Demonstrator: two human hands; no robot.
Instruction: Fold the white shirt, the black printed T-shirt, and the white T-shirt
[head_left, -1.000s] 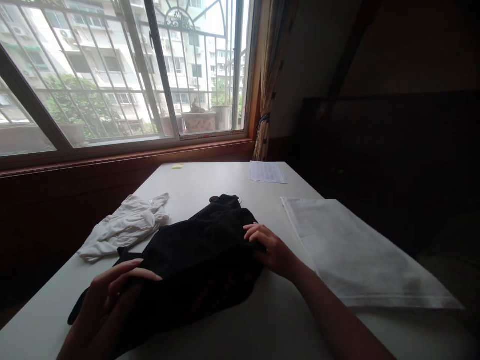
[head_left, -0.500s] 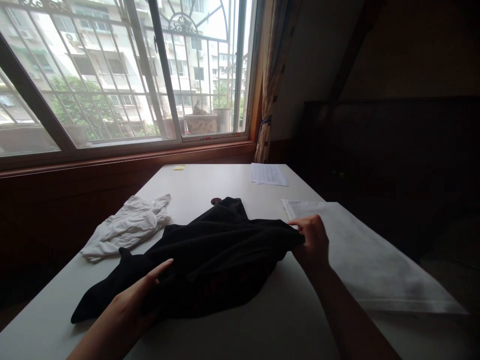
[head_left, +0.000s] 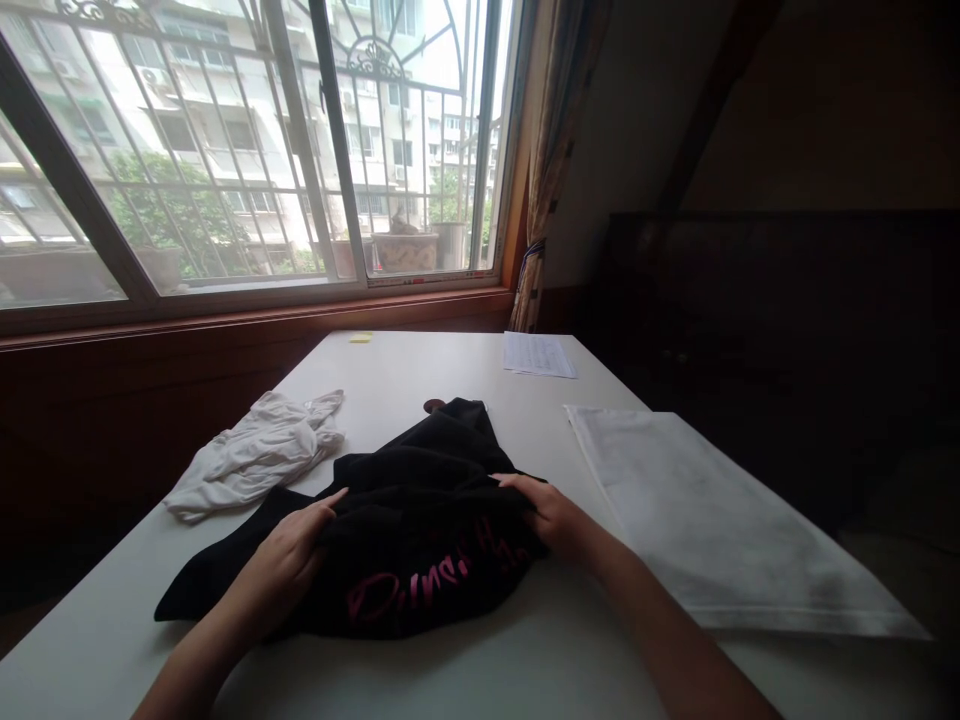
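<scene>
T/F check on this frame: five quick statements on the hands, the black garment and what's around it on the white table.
1. The left hand and the right hand both touch the black garment with pink lettering. True.
2. The crumpled white cloth lies right of the garment. False: it lies to its left; the flat white fabric sheet is on the right.
3. A printed paper sheet lies near the far end of the white table. True.
4. The lettering is hidden. False: it shows between the hands.
5. The small yellow note sits on the garment. False: it lies on bare table by the window.
</scene>
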